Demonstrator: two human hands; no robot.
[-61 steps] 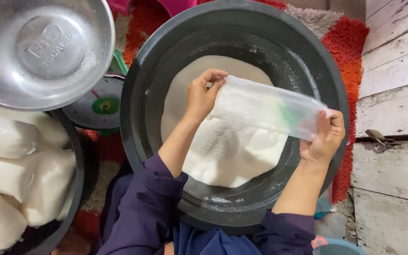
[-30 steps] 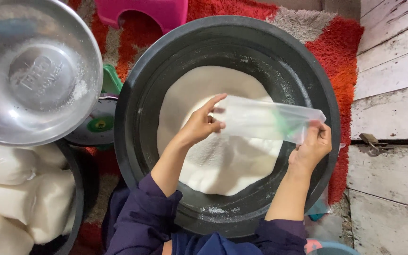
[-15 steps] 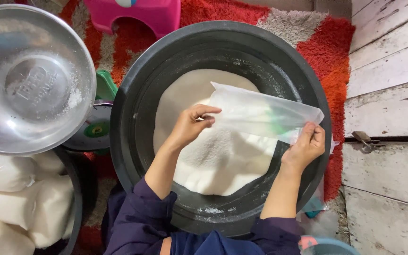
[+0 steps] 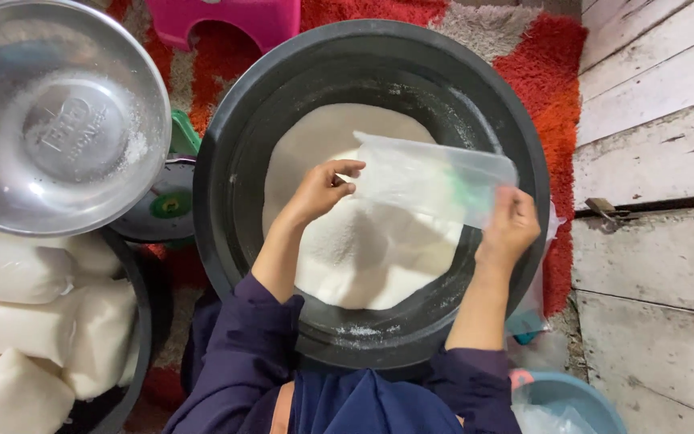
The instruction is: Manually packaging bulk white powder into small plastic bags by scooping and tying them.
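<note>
A clear plastic bag (image 4: pixel 427 183) with a green mark is stretched flat between both hands, above a mound of white granules (image 4: pixel 363 241). The granules lie in a big black round basin (image 4: pixel 226 185). My left hand (image 4: pixel 319 191) pinches the bag's left edge with its fingertips. My right hand (image 4: pixel 510 227) grips the bag's right end, near the basin's right wall. I wear dark purple sleeves.
A shiny metal bowl (image 4: pixel 58 120) sits on a weighing scale (image 4: pixel 166 205) at the upper left. Several filled white bags (image 4: pixel 34 321) lie in a dark tub at lower left. A pink stool (image 4: pixel 234 18), red rug (image 4: pixel 560 88), wooden floorboards (image 4: pixel 660 145) and blue tub (image 4: pixel 568 402) surround.
Both hands have shifted along the bag: the left moved from the bag's upper corner down to its side edge, and the right drew in, so the bag spans a shorter width.
</note>
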